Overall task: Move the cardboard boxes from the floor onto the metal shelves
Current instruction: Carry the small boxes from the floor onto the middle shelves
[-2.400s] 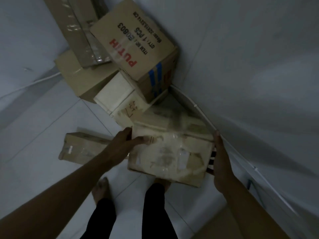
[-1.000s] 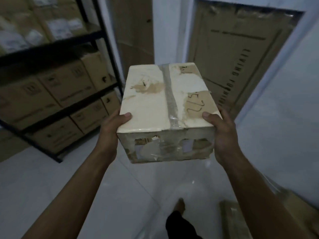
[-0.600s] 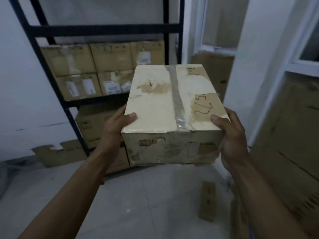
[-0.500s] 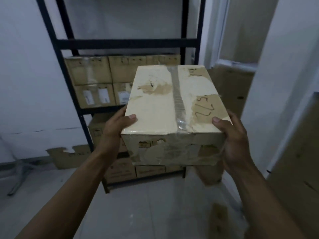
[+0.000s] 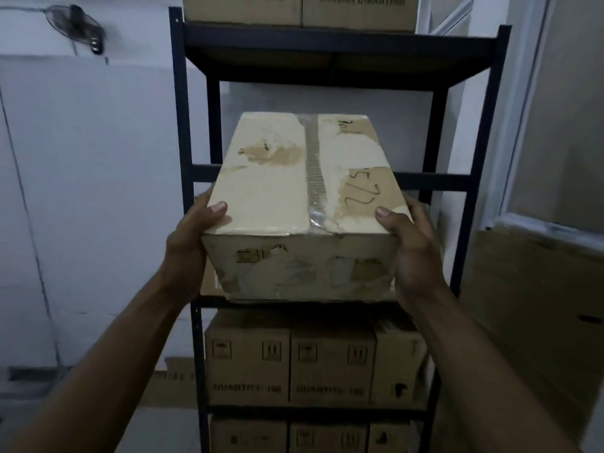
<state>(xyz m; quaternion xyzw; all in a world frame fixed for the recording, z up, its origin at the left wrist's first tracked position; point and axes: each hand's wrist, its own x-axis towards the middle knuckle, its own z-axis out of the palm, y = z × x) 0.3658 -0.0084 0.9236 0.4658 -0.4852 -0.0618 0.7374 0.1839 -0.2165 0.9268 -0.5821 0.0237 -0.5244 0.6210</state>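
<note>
A worn pale cardboard box [image 5: 277,178] with a tape strip down its top and handwriting on a brown patch is held up in front of me. My left hand [image 5: 188,243] grips its near left corner, thumb on top. My right hand [image 5: 413,250] grips the near right corner the same way. The box hangs in the air in front of the dark metal shelf unit [image 5: 343,44], level with an open tier whose crossbar [image 5: 434,181] shows behind it. The shelf surface under the box is hidden.
Brown cartons [image 5: 330,361] fill the lower tiers, and two more cartons [image 5: 300,9] stand on the top tier. A white wall [image 5: 91,191] is on the left with a fan [image 5: 76,24] mounted high. Large flat cardboard [image 5: 536,305] leans at the right.
I lifted the box off the floor pile, turned and came close to the shelf unit. The box is now raised higher, in front of the open tier; both hands keep the same grip.
</note>
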